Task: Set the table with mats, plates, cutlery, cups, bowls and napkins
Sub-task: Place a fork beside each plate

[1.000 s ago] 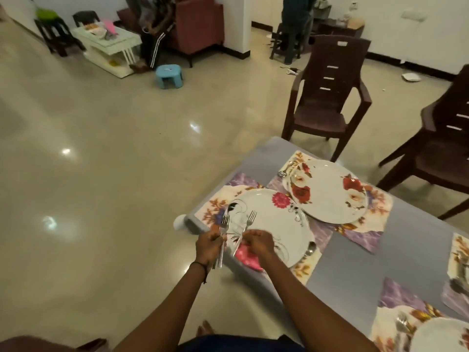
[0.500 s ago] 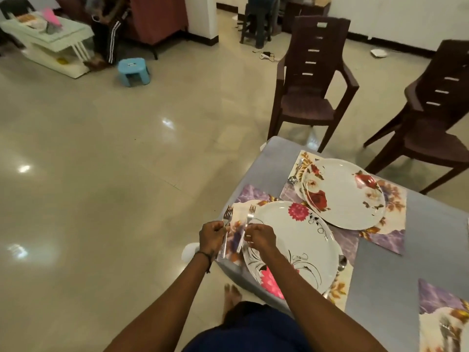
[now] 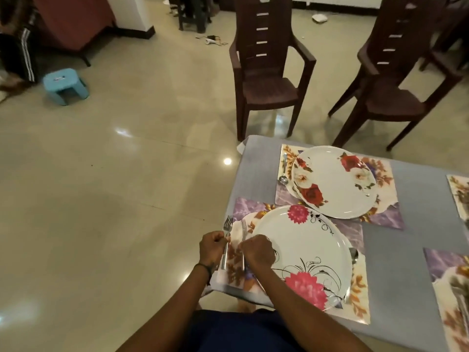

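Note:
My left hand [image 3: 212,247] grips a bunch of steel forks [image 3: 226,235], tines pointing away, at the table's near left corner. My right hand [image 3: 257,251] pinches a single fork [image 3: 244,231] over the left strip of the floral mat [image 3: 234,262], just left of the white plate with pink flowers [image 3: 304,252]. A spoon [image 3: 353,255] lies at that plate's right edge. Behind it a second mat carries a rose-patterned plate [image 3: 335,181] with a spoon [image 3: 283,171] on its left.
The grey table [image 3: 406,247] holds more mats at the right edge [image 3: 454,285], one with cutlery. Two brown plastic chairs [image 3: 266,72] [image 3: 396,80] stand beyond the table. A blue stool [image 3: 64,85] and a seated person's legs are far left on the shiny floor.
Both hands with the forks have moved off the pink-flower plate to its left side, over the mat. My view has swung right and down over the table.

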Demonstrator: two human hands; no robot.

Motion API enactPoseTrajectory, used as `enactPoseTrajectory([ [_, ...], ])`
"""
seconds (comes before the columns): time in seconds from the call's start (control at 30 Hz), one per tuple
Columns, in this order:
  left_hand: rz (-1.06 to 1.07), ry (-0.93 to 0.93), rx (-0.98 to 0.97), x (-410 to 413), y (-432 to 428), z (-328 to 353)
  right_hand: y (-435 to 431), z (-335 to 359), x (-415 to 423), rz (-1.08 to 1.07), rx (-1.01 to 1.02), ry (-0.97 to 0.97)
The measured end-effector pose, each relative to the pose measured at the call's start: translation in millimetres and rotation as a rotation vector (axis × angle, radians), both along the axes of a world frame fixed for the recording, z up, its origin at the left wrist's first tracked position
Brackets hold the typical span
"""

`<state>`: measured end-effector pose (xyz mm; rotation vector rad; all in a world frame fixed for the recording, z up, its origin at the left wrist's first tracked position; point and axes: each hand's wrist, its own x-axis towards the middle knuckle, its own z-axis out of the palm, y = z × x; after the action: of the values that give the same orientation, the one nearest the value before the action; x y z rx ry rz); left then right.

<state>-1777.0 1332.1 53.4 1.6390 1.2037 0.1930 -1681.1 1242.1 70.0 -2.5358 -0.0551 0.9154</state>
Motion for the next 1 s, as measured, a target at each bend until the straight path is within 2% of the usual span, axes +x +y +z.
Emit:
enactPoseTrajectory([
  [0.23, -0.149, -0.011, -0.098, 1, 45, -14, 23, -1, -18, -0.087, -0.151, -0.179],
  [0.37, -0.213, -0.020, -0.150, -1, 65, -13, 29, 2, -25, -0.182, -0.183, -0.214],
  [0.43, -0.220, -0.033, -0.207, -3, 74, -12, 32, 1, -30, -0.237, -0.154, -0.244],
  [0.53, -0.265, -0.058, -0.242, -5, 83, -7, 36, 0, -40, -0.264, 0.013, -0.280],
  [0.6, -0.302, -0.072, -0.255, -7, 89, -4, 43, 3, -48, -0.281, 0.194, -0.212],
  [0.7, -0.344, -0.066, -0.273, -6, 93, -2, 56, 13, -57, -0.406, 0.491, 0.063],
  [0.77, -0.331, -0.075, -0.311, -5, 94, 0, 61, 17, -58, -0.495, 0.602, 0.233],
  [0.83, -0.296, -0.097, -0.368, -3, 96, 3, 64, 20, -56, -0.505, 0.646, 0.314],
  [1.0, -0.304, -0.101, -0.481, 1, 108, 19, 70, 26, -45, -0.447, 0.693, 0.361],
])
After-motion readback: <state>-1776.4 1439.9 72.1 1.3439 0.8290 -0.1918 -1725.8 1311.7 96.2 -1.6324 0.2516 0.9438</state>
